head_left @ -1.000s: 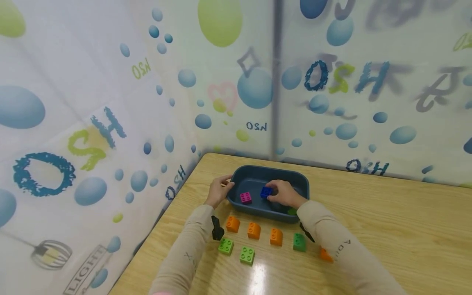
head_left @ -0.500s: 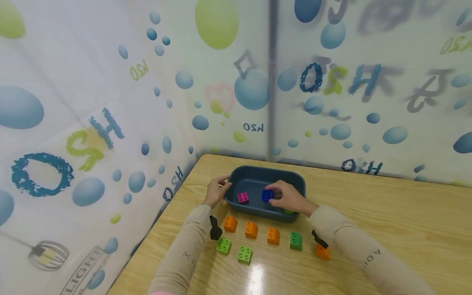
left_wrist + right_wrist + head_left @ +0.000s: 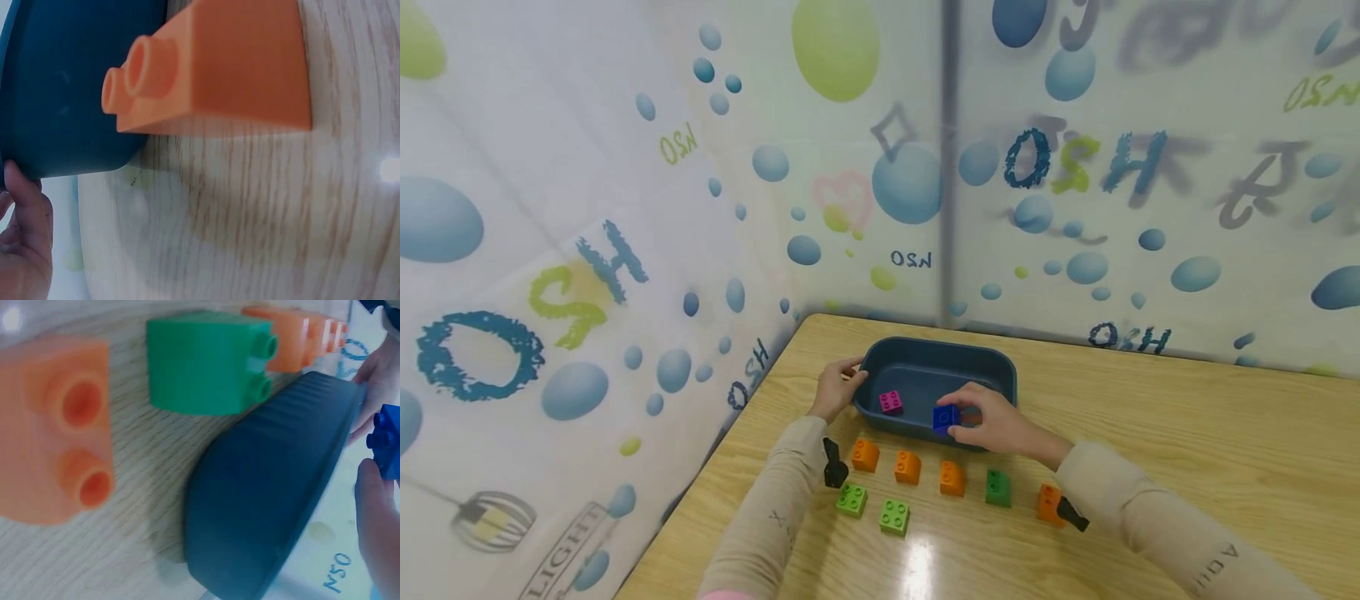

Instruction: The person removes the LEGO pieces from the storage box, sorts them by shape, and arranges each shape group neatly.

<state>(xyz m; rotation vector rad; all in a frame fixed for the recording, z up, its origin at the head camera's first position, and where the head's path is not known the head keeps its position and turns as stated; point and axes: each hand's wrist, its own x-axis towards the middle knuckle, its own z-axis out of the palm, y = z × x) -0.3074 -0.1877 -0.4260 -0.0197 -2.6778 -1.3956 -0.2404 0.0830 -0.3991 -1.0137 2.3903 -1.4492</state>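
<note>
My right hand (image 3: 996, 423) pinches a dark blue toy brick (image 3: 945, 418) over the front rim of a dark blue plastic tub (image 3: 1009, 383). In the right wrist view, the blue brick (image 3: 389, 440) shows its studs beside my thumb. On the tub's left end, my left hand (image 3: 835, 390) grips the rim; its fingers (image 3: 31, 212) are at the tub's edge in the left wrist view. A magenta brick (image 3: 891, 402) lies inside the tub, towards the left.
A row in front of the tub holds orange bricks (image 3: 865, 455), a green brick (image 3: 997, 487) and another orange brick (image 3: 1049, 504) at the right. Two light green bricks (image 3: 895, 517) lie nearer me. Printed curtains (image 3: 850, 250) border the wooden table (image 3: 1150, 450).
My right hand has drawn the blue brick from inside the tub towards me, up to its front rim. The left hand stays on the tub's rim. The view has shifted slightly.
</note>
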